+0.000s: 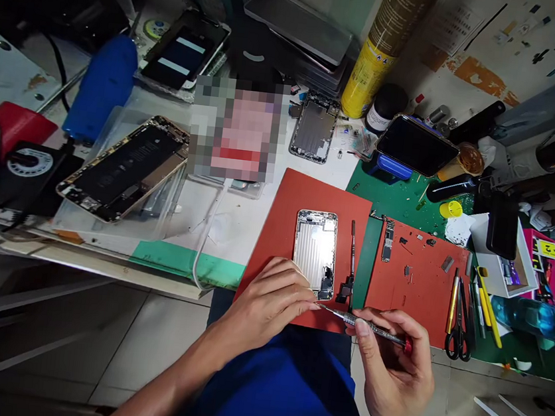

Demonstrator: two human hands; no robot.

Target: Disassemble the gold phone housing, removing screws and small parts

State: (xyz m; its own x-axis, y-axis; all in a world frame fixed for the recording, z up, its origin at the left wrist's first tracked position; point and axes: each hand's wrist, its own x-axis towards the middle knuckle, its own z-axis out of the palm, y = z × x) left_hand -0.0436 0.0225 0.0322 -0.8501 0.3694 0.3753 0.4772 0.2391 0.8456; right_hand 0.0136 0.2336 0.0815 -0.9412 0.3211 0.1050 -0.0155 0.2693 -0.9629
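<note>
My right hand (pixel 395 361) grips a slim metal screwdriver (pixel 374 327) with a red end cap, held nearly level with its tip pointing left. My left hand (pixel 277 295) is closed, its thumb and forefinger pinched together right at that tip. Whatever sits between those fingers is too small or hidden to make out. Just beyond the left fingertips lies an opened phone housing (pixel 310 248), silvery inside, on a red-brown mat (pixel 274 234). The left fingers overlap its lower left corner. To its right are a thin metal tool (pixel 353 243) and a small dark part (pixel 344 292).
A second red mat (pixel 411 303) carries a narrow circuit board (pixel 388 240) and loose small parts. Scissors (pixel 458 335) and tweezers lie at its right. Leftward rests an opened phone (pixel 129 168). Behind stand a spray can (pixel 374 65) and a propped phone (pixel 417 146).
</note>
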